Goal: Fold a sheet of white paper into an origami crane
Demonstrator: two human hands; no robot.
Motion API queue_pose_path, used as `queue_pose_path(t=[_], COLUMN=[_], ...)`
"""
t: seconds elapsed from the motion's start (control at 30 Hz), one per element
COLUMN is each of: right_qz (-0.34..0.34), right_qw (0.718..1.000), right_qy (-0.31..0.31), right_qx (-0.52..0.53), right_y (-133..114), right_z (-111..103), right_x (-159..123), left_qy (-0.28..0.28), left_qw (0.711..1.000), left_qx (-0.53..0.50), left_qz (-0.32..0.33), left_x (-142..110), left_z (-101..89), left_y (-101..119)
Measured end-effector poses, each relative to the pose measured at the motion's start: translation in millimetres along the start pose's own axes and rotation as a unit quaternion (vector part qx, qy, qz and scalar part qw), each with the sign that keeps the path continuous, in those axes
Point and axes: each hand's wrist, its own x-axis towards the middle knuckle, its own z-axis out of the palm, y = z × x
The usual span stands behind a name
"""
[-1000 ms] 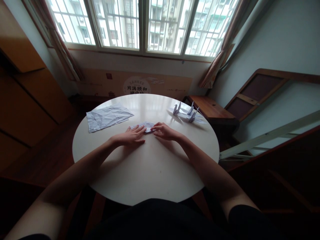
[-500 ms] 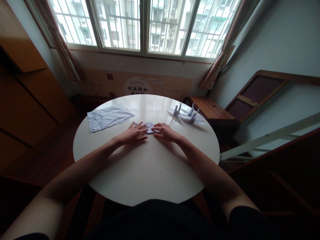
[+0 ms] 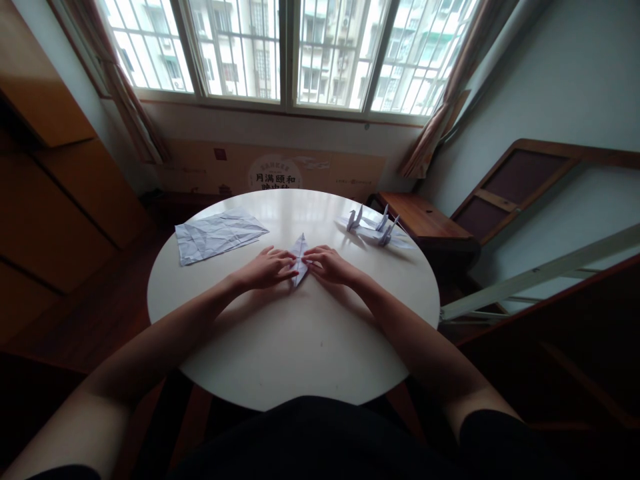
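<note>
On the round white table (image 3: 280,353) I see a folded paper diamond (image 3: 301,247), long axis pointing toward the window (image 3: 287,60), between the left hand (image 3: 267,269), fingers parted, and right hand (image 3: 331,265), fingers curled. Both touch it, equally near; pinching or pressing, I cannot tell.

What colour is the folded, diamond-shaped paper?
The folded paper looks pale bluish-white in the head view.
</note>
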Motion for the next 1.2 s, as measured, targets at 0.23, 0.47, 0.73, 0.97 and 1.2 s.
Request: queue_pose_path(t=[0.23, 0.47, 0.73, 0.97, 1.2], right_qz=[-0.069, -0.057, 0.023, 0.022, 0.011], right_qw=[0.996, 0.995, 0.994, 0.991, 0.992], right_qy=[0.002, 0.055, -0.103, -0.133, -0.119], right_qx=[0.065, 0.069, 0.022, 0.023, 0.038], right_y=[-6, -4, -1, 0, 7], right_z=[-2, 4, 5, 3, 7], right_x=[2, 2, 0, 1, 0], left_qy=[-0.014, 0.038, 0.005, -0.009, -0.008], left_qw=[0.996, 0.996, 0.995, 0.995, 0.994], left_qx=[0.048, -0.053, -0.075, -0.072, -0.074], left_qz=[-0.078, 0.067, 0.069, 0.066, 0.075], left_x=[-3, 0, -4, -7, -9], left_z=[1.6, 8.1, 3.2, 3.7, 1.2], left_y=[-2, -13, -11, -12, -10])
